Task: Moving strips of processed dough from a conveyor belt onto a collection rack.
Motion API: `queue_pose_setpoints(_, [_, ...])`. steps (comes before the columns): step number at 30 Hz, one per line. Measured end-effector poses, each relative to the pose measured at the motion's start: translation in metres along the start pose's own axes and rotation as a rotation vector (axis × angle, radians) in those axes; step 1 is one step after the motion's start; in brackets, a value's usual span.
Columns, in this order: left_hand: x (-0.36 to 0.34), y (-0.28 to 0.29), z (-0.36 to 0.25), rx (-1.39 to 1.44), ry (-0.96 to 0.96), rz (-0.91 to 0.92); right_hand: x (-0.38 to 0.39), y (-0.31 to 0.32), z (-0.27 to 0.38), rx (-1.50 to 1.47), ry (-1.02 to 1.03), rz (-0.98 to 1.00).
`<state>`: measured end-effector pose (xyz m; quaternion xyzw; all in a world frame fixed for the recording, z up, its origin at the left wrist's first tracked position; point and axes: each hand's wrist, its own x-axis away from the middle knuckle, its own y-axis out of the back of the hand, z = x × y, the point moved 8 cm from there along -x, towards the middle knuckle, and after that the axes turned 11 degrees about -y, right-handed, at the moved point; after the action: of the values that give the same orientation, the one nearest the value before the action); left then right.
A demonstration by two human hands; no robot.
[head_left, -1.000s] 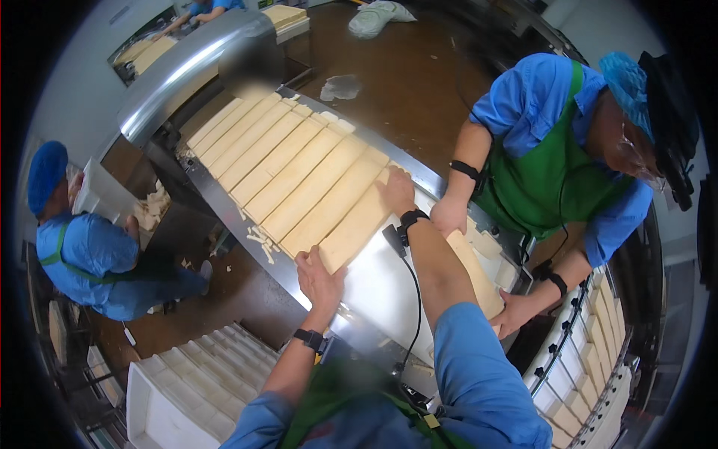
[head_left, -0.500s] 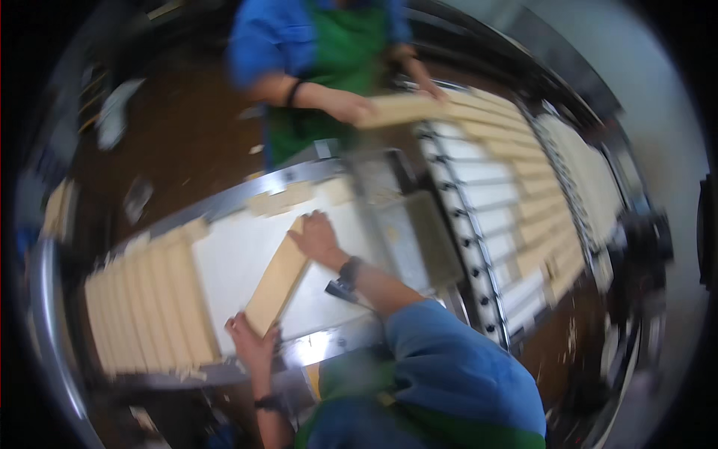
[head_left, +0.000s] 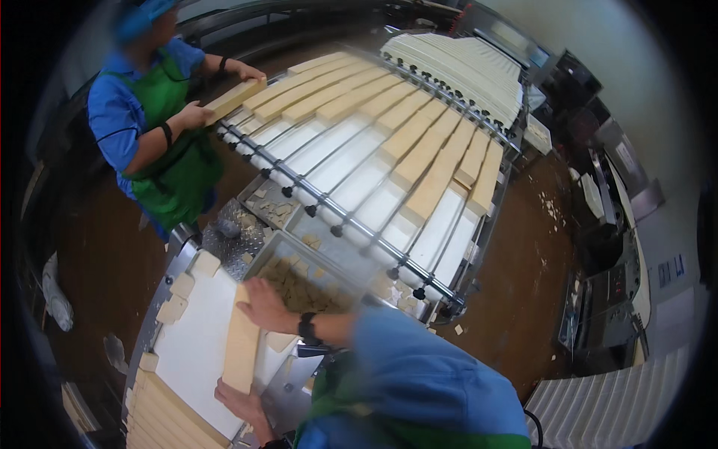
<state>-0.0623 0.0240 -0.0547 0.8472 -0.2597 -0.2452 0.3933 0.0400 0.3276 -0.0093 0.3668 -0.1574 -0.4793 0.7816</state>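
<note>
My right hand point(head_left: 265, 305) grips the far end of a long pale dough strip point(head_left: 241, 337), and my left hand point(head_left: 238, 404) holds its near end. The strip lies slanted along the right side of a white work surface point(head_left: 193, 314), close to a tray of scraps point(head_left: 299, 288). Small offcuts point(head_left: 172, 307) sit along that surface’s metal edge, and a row of similar strips point(head_left: 168, 419) lies at the bottom left. A dark band point(head_left: 307, 326) is on my right wrist.
A laned rack point(head_left: 437, 239) with rollers, clamps and many strips spans the upper middle. A co-worker point(head_left: 149, 127) at upper left holds another strip point(head_left: 232, 99) at its end. Ribbed white trays point(head_left: 598, 404) stand lower right; machinery point(head_left: 606, 269) lines the right wall.
My view has swung right toward the laned rack. My strip has come away from the row toward the scrap tray. The co-worker’s strip has moved to the rack’s end.
</note>
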Motion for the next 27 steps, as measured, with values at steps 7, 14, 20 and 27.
queue_pose_setpoints(7, [-0.03, -0.053, -0.266, 0.203, -0.478, 0.002, 0.014, 0.274, -0.13, -0.087, -0.267, -0.516])
queue_pose_setpoints(14, [0.018, -0.12, -0.484, 0.283, -0.649, 0.381, 0.049, 0.463, -0.344, 0.117, -0.536, -0.846])
queue_pose_setpoints(20, [0.065, -0.189, -0.558, 0.336, -0.653, 0.855, 0.023, 0.503, -0.433, 0.247, -0.725, -0.466])
queue_pose_setpoints(27, [0.062, -0.237, -0.584, 0.315, -0.614, 0.931, -0.012, 0.504, -0.469, 0.662, -0.732, -0.145])
